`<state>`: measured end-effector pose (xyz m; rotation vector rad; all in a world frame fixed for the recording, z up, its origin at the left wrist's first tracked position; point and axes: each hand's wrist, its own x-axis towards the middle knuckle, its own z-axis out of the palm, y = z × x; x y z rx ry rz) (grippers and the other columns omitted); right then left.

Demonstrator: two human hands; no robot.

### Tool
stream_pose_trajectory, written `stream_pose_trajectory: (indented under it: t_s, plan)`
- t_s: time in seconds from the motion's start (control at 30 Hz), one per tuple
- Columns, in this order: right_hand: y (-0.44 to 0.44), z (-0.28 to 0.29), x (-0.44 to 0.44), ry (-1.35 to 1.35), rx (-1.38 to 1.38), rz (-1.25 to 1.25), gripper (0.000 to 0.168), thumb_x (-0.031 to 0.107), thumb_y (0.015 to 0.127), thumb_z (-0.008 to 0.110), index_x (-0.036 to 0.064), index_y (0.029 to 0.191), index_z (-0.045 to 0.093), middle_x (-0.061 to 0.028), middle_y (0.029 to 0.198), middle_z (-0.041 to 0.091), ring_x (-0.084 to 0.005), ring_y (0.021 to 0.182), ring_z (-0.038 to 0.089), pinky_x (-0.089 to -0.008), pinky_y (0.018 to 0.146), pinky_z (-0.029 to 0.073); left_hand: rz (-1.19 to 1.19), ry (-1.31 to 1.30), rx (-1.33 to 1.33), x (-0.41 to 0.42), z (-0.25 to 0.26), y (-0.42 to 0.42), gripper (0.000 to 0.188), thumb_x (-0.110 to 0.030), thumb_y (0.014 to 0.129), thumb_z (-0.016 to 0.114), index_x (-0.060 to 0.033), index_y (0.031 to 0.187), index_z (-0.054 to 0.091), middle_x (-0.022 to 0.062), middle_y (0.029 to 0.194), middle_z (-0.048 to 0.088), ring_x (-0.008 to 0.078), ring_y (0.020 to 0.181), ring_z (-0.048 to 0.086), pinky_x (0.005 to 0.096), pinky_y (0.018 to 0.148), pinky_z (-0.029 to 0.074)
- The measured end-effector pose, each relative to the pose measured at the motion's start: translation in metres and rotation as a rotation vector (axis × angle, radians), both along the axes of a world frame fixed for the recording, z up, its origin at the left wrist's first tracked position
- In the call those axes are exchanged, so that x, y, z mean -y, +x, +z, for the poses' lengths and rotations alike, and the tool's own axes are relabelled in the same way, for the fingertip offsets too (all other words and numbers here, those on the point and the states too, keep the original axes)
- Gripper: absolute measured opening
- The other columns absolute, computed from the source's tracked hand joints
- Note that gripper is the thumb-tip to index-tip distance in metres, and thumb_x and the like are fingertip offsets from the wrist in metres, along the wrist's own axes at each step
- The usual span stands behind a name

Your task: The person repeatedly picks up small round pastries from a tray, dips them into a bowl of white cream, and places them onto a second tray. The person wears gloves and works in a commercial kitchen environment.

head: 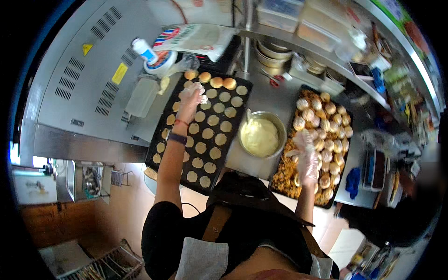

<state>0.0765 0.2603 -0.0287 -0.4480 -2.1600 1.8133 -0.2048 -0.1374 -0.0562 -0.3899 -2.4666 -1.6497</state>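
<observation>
Over the upper left part of a dark baking tray is my left hand, in a clear plastic glove; its fingers are blurred. Rows of flat, pale round pieces cover that tray, with several browned buns along its far edge. My right hand, gloved too, is at the left side of the cream-topped round buns on the right tray. Orange-brown shreds lie beside them. Whether either hand grips something is unclear. Between the trays stands a metal bowl of pale yellow cream with a utensil leaning inside.
Red-handled scissors lie behind the bowl. Nested metal pans stand under a shelf with plastic boxes. A clear container, a white tub and a white bottle are at the left. Another person is at the far right.
</observation>
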Motion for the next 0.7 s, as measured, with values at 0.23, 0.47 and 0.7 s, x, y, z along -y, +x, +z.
stream_pose_trajectory:
  t_s: [0.23, 0.47, 0.7]
  plan:
    - [-0.073, 0.026, 0.066, 0.735, 0.15, 0.615, 0.08, 0.033, 0.09, 0.062, 0.005, 0.156, 0.026, -0.0167, 0.158, 0.034, -0.0354, 0.139, 0.041, -0.041, 0.119, 0.027, -0.04, -0.666, -0.057, 0.008, -0.061, -0.089, 0.023, -0.02, 0.085, 0.057, -0.0041, 0.098, 0.067, 0.0211, 0.096, 0.069, 0.0396, 0.093, 0.066, 0.0506, 0.08, 0.052]
    - [-0.104, -0.013, 0.082, 1.054, 0.529, 0.907, 0.073, 0.063, 0.095, 0.04, 0.0, 0.12, 0.066, -0.0241, 0.128, 0.06, -0.041, 0.118, 0.056, -0.0463, 0.105, 0.039, -0.044, -1.102, -0.44, -0.062, -0.076, -0.108, 0.02, -0.009, 0.088, 0.057, -0.0107, 0.106, 0.066, 0.0088, 0.092, 0.067, 0.0309, 0.085, 0.069, 0.0408, 0.073, 0.056]
    - [-0.119, -0.015, 0.089, 0.887, 0.595, 1.0, 0.074, 0.067, 0.099, 0.028, 0.009, 0.11, 0.072, -0.0182, 0.106, 0.072, -0.0367, 0.102, 0.066, -0.0438, 0.098, 0.046, 0.047, -0.882, -0.251, -0.047, -0.072, -0.107, 0.014, -0.01, 0.089, 0.056, -0.0056, 0.1, 0.064, 0.0107, 0.093, 0.07, 0.0275, 0.078, 0.069, 0.0369, 0.065, 0.056]
